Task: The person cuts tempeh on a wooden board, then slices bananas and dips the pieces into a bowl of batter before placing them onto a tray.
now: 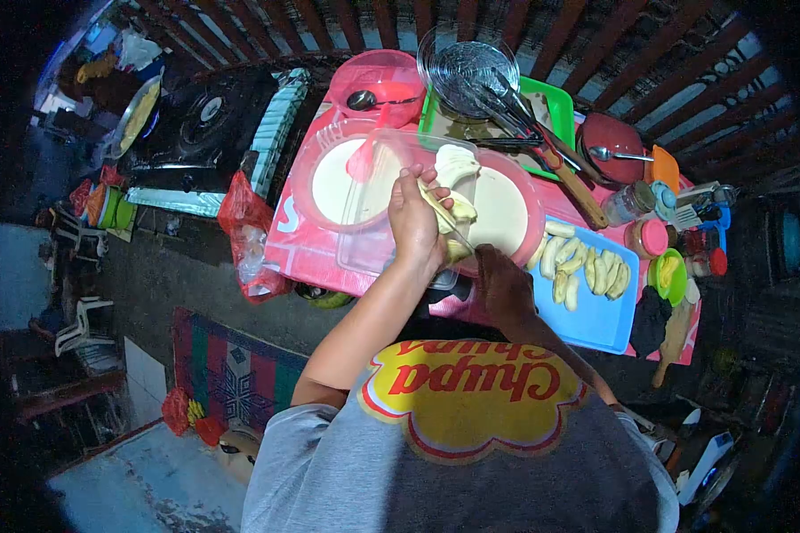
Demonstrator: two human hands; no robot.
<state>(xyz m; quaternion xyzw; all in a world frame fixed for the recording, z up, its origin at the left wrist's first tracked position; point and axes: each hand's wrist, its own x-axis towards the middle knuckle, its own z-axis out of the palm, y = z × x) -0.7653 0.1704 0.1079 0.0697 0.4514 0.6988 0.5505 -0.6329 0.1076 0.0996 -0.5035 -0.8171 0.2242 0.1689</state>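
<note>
My left hand (418, 222) is closed around a peeled banana (454, 246), over a clear plastic container (356, 253). My right hand (505, 286) grips a knife (461, 236), whose blade meets the banana; the handle is hidden in my fingers. Pale cut banana pieces (456, 166) show just beyond my left hand. Two pink-rimmed bowls of creamy batter flank the container: the left bowl (304, 182) and the right bowl (535, 209). A pink spatula (362, 162) leans at the left bowl. Several peeled bananas (571, 258) lie in a blue tray (587, 327) right of my right hand.
A green tray (558, 98) with tongs, a glass bowl (468, 67) and a pink basin (373, 67) stand at the back. Jars (629, 202) and a small green bowl (668, 277) line the right. A black stove (200, 120) and red plastic bag (244, 213) are left.
</note>
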